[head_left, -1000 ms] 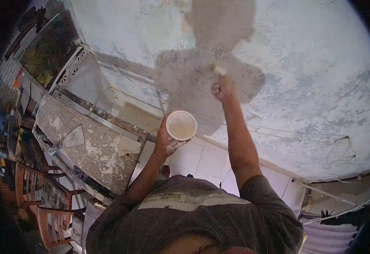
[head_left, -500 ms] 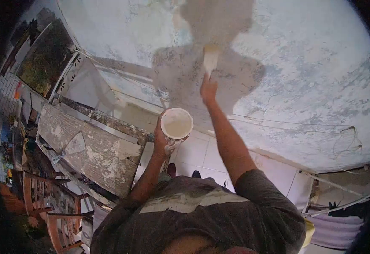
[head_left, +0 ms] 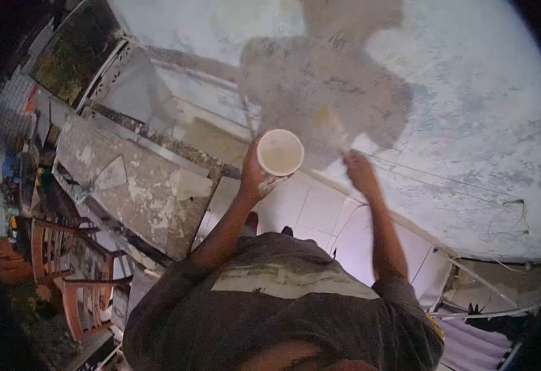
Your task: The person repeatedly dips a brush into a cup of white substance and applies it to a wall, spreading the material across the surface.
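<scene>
My left hand (head_left: 255, 168) is wrapped round a round white tub (head_left: 281, 153) with pale liquid paint inside, held up in front of my chest. White smears show on that hand's fingers. My right hand (head_left: 361, 171) grips the handle of a wide paintbrush (head_left: 332, 123), which is blurred. Its pale bristles point up and left and overlap the patchy white wall (head_left: 456, 80), inside my shadow. The brush is to the right of the tub and a little higher in the view.
A worn, paint-flecked board (head_left: 153, 204) lies at left, with a triangular scraper blade (head_left: 111, 174) on it. Wooden chairs (head_left: 88, 303) stand at lower left. Thin wires (head_left: 443, 185) run along the lower wall. Pale floor tiles (head_left: 295, 204) lie below the tub.
My right hand and the brush have come down and rightward along the wall, closer to me. The tub in my left hand sits higher and further right in view; the view has shifted.
</scene>
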Demonstrator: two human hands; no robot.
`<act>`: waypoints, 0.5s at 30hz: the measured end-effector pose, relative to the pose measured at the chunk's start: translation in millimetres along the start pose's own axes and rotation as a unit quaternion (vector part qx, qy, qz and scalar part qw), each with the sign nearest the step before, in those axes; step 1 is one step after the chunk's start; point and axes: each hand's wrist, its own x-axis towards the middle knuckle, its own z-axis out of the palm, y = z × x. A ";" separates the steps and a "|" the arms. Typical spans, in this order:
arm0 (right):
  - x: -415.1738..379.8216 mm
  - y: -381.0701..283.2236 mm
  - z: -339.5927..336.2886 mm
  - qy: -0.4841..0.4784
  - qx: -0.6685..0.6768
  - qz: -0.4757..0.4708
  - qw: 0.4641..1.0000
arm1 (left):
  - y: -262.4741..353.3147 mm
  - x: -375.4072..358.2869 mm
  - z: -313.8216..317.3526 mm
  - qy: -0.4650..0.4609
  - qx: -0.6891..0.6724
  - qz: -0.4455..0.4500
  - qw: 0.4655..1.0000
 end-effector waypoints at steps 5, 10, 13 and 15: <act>-29.9 -75.6 -173.8 0.085 0.127 0.114 0.982 | -24.2 1.5 10.5 0.004 0.082 0.082 0.993; -39.0 -106.5 -201.3 0.006 0.034 0.023 0.999 | -17.6 3.1 15.2 0.019 0.088 0.145 0.985; -28.5 -122.6 -197.6 -0.048 -0.033 -0.016 0.998 | -14.0 2.0 14.3 0.007 0.144 0.198 0.970; -19.2 -130.6 -188.4 -0.088 -0.123 -0.045 0.988 | -11.4 4.9 17.4 -0.012 0.139 0.184 0.973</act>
